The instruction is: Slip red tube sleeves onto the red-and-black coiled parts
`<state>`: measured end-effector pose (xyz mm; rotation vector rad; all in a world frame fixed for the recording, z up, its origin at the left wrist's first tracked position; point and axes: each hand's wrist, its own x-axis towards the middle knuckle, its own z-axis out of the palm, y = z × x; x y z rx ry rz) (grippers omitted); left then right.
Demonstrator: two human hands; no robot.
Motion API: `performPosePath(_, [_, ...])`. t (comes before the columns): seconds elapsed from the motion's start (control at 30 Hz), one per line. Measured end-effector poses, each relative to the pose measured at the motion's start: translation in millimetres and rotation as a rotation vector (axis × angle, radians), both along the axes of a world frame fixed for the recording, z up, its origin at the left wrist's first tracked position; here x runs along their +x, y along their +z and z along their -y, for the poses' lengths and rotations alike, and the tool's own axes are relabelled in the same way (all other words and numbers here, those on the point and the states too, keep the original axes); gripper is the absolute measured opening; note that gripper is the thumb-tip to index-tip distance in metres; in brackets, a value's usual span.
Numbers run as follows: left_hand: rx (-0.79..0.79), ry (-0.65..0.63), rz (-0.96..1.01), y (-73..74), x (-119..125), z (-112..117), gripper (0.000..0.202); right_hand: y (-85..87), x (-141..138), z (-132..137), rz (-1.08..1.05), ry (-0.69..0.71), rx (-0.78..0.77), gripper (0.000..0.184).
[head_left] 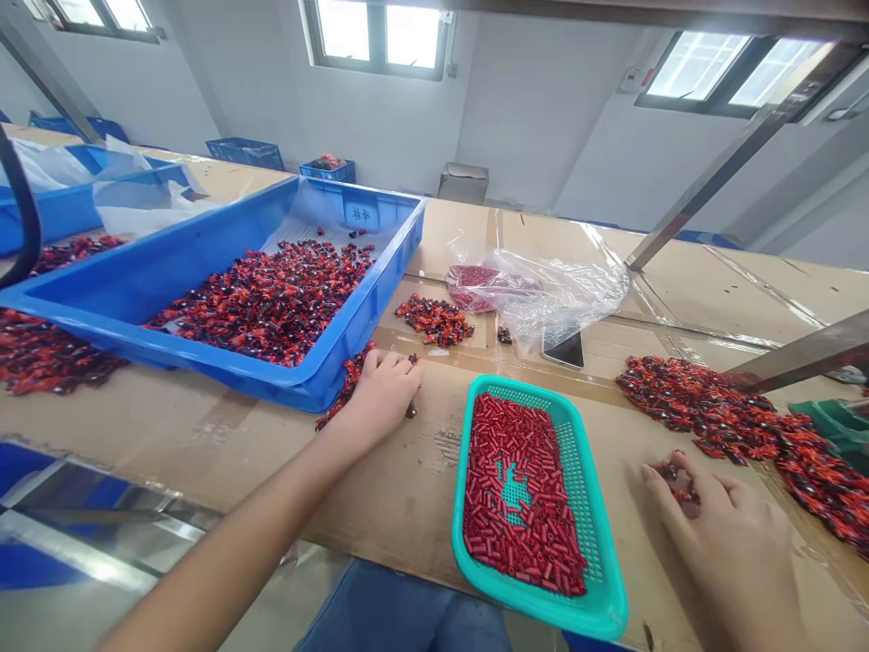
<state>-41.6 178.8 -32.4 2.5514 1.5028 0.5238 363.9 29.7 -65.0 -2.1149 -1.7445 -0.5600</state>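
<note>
My left hand (385,391) rests over a small heap of red-and-black plastic parts (348,380), beside the corner of a large blue tray (319,385). Its fingers curl down, and a dark part shows at the fingertips. Close to the table's right side, my right hand (726,525) is curled with a few red-and-black parts (679,480) between thumb and fingers. Between the hands stands a green mesh basket (615,593) holding many short dark-red tubes (522,552). A long pile of red-and-black parts (733,417) lies just beyond my right hand.
More such parts (272,299) fill the blue tray. Behind the basket lie a small pile (434,320), a clear plastic bag (563,281) with red tubes and a phone (565,350). Metal posts (712,186) rise at the right. A green container (832,426) sits at the far right.
</note>
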Motion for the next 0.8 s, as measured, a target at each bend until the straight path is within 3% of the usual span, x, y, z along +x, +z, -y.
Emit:
performPosePath(0.07, [-0.034,-0.011,0.046,-0.1,2.7,-3.0,0.016,12.5,-20.8,4.8,-0.07,0.086,0.084,0.065])
performPosePath(0.13, [-0.067,-0.02,0.131,2.7,4.2,-0.5,0.013,27.4,-49.0,10.6,-0.172,0.286,0.106,0.042])
performPosePath(0.2, [-0.105,-0.035,0.255,7.7,5.6,8.2,0.006,39.3,-79.8,14.9,-0.284,0.533,0.024,0.024])
performPosePath(0.3, [-0.177,-0.067,0.505,15.5,8.3,31.9,0.009,46.2,-120.1,14.5,-0.391,0.794,-0.177,0.022])
performPosePath(0.37, [-0.232,-0.089,0.677,18.6,10.1,51.0,0.011,44.6,-137.1,10.2,-0.365,0.843,-0.296,0.023])
performPosePath(0.5, [-0.334,-0.105,0.914,19.2,13.1,83.7,0.014,39.4,-148.3,1.3,-0.266,0.809,-0.462,0.018])
performPosePath(0.7, [-0.347,-0.097,1.09,17.0,14.5,106.8,0.011,41.5,-148.3,-2.9,-0.275,0.846,-0.482,0.018])
performPosePath(0.8, [-0.344,-0.125,1.123,17.7,13.2,113.1,0.01,44.6,-148.8,-1.4,-0.406,0.81,-0.454,0.017])
